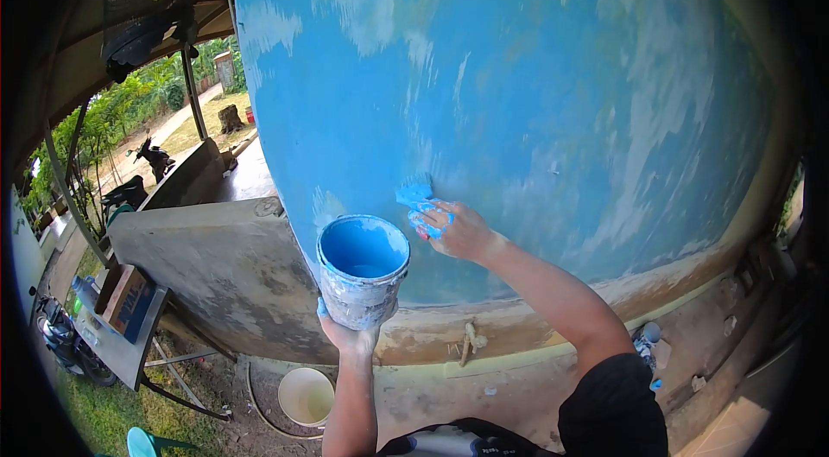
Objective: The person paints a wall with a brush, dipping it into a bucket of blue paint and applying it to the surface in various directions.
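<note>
My left hand [352,334] supports a paint bucket [361,301] from below, its outside smeared with whitish and blue paint. Inside it lies blue paint [367,263]. To the right of the bucket, my right hand [462,232] is closed around a blue-coated paintbrush [416,193], and blue paint stains its fingers. The brush head appears to touch the wall [518,111], whose surface carries uneven blue strokes with pale streaks showing through. Most of the brush handle is hidden by my fingers.
Below on the ground stands a cream bucket [306,396] beside a hose. A low grey wall [216,271] adjoins on the left, near a table [129,353] bearing a box [129,301]. A tap [469,343] sticks out at the wall's foot. Motorbikes stand outside.
</note>
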A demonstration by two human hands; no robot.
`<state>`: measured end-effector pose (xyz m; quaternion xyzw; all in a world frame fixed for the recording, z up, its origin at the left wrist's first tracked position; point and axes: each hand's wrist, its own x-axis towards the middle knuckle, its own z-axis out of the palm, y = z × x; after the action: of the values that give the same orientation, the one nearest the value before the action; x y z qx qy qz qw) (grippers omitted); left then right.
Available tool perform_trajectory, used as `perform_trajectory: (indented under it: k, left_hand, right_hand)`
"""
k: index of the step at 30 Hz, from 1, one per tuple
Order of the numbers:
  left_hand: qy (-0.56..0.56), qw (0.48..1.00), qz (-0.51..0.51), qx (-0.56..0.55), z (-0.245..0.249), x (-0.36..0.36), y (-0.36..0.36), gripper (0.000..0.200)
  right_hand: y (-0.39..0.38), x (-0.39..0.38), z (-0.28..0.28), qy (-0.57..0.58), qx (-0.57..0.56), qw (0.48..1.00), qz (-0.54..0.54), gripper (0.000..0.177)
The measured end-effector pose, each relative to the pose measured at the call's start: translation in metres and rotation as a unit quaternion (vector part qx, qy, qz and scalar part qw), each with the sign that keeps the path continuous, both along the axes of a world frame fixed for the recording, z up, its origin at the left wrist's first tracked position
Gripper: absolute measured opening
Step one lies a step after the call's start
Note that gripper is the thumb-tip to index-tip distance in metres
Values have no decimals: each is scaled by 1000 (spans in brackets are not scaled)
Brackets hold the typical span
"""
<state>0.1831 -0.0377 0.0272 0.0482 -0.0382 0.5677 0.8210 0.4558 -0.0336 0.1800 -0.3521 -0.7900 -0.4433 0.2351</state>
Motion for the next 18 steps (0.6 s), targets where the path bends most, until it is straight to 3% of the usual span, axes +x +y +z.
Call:
perform_trajectory:
  k: [2, 4, 7, 11, 13, 16, 18]
  left_hand:
    - [-4, 1000, -12, 3, 3, -2, -5, 74]
    - [-7, 1000, -24, 2, 2, -3, -6, 75]
    - [20, 1000, -2, 19, -9, -1, -3, 75]
    - [30, 999, 16, 1, -24, -8, -2, 76]
    - [24, 1000, 16, 9, -19, -9, -5, 75]
    - [48, 998, 3, 31, 1, -11, -21, 76]
    - [15, 1000, -12, 13, 3, -13, -25, 79]
  right_hand:
    - [-3, -4, 12, 30, -60, 998, 22, 25]
    - [-10, -7, 56, 25, -30, 999, -6, 47]
    - [-1, -2, 104, 78, 60, 995, 7, 44]
    - [18, 9, 73, 66, 104, 992, -17, 39]
    - [10, 1, 26, 31, 122, 992, -26, 28]
    - [3, -2, -17, -23, 43, 998, -37, 28]
    - [0, -10, -13, 44, -92, 995, 15, 29]
